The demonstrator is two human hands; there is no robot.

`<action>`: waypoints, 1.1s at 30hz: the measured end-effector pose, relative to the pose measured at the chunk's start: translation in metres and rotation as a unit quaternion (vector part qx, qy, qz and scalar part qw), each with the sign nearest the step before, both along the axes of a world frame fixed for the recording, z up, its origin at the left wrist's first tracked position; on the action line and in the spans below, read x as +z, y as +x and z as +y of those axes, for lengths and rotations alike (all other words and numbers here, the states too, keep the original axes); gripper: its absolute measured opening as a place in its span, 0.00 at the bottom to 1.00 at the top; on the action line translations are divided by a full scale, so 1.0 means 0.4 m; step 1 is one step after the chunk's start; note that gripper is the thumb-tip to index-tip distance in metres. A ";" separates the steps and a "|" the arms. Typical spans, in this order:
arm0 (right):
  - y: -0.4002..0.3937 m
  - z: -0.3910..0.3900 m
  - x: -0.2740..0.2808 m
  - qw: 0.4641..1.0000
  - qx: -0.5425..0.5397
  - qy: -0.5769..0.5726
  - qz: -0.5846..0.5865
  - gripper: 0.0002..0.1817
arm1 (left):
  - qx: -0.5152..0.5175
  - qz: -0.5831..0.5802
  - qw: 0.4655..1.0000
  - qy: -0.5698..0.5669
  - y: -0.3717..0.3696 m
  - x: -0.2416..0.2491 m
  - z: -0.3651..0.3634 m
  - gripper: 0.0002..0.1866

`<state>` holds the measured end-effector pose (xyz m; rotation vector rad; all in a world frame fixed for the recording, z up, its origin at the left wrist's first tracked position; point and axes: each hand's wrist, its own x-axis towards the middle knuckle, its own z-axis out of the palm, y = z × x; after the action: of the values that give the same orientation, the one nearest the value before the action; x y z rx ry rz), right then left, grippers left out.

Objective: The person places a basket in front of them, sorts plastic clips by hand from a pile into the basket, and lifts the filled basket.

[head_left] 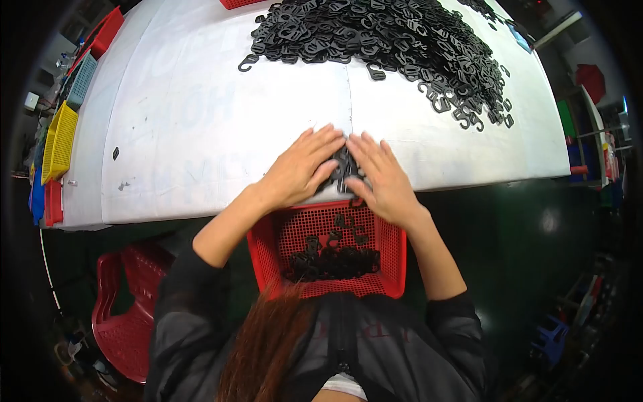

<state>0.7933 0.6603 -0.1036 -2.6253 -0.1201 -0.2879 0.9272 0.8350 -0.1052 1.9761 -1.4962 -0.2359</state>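
White sheeting covers a worktable (181, 134) set above a dark green floor (509, 241), where a person in a dark, sheer-sleeved top (402, 342) works with both bare hands at the near edge. Between the hands lies a small batch of black plastic hooks (343, 167), the bunch longer from far to near than from side to side, its near end pointing at the table edge. Single hooks within it overlap at mixed angles; one beside the right thumb lies with its long axis toward the person. Which way most of the others face cannot be told, as fingers and blur hide them.

The left hand (301, 164) flanks the batch on one side and the right hand (383, 175) on the other, palms down, fingers stretched out and thumbs spread inward, neither one closed in a fist. The hooks sit under and between the thumbs, and the fingertips nearly meet beyond them.

Just below the edge, a red basket (395, 261) holds more black hooks on its floor, with several blurred ones higher up, whether falling or against the wall unclear. Across the table spreads a large pile of hooks (395, 40), while a yellow basket (59, 143) stands at the left side.
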 end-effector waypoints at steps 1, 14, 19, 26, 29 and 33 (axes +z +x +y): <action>-0.033 0.019 0.012 1.000 0.014 0.013 0.011 0.32 | -0.013 0.036 0.999 0.031 -0.013 0.019 0.028 0.20; 0.365 -0.398 0.122 0.951 -0.163 -0.050 -0.257 0.24 | -0.383 0.437 0.711 -0.397 -0.204 0.406 0.091 0.40; 0.533 -0.541 0.040 0.944 -0.301 -0.063 -0.118 0.32 | -0.348 0.533 0.659 -0.401 -0.223 0.396 0.081 0.41; 0.492 -0.329 -0.024 0.956 -0.179 -0.116 -0.201 0.27 | -0.403 0.484 0.638 -0.443 -0.231 0.325 0.077 0.45; 0.451 -0.251 -0.019 0.971 -0.134 -0.101 -0.169 0.23 | -0.383 0.524 0.606 -0.460 -0.260 0.320 0.080 0.46; 0.429 -0.198 0.021 0.987 -0.074 0.061 -0.130 0.19 | -0.379 0.526 0.635 -0.421 -0.268 0.317 0.115 0.47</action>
<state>0.9648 0.5813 -0.0953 -2.4683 0.0046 -0.6688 0.8198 0.8811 0.0214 0.1718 -1.1122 -0.7213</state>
